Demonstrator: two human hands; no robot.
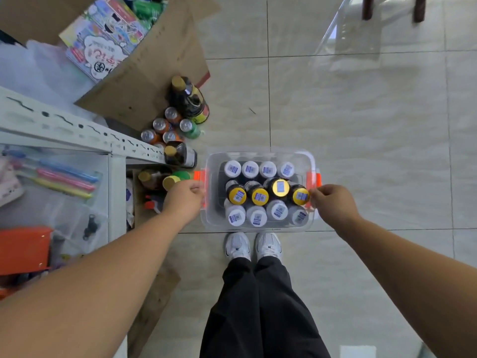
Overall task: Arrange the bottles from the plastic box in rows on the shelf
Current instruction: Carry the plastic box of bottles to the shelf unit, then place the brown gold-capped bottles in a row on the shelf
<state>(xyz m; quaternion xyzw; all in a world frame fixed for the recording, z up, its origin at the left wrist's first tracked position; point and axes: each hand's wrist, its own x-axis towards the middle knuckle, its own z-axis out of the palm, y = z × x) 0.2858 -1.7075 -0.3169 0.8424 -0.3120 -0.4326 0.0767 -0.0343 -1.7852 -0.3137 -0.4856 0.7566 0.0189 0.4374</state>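
Plastic box (214, 224), on floor (361, 151) near shelf (77, 130), held twelve upright bottles (259, 195), judged heavy, thin walls flexible; left hand (184, 200) and right hand (331, 202) gripped its orange handles (318, 180), the best hold.

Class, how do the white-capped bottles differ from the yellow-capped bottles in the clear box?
The white-capped bottles fill both outer rows, eight in all; yellow-capped bottles fill the middle row, four. White-capped bodies look pale, yellow-capped dark. All stand upright in the clear box, barcode stickers on caps.
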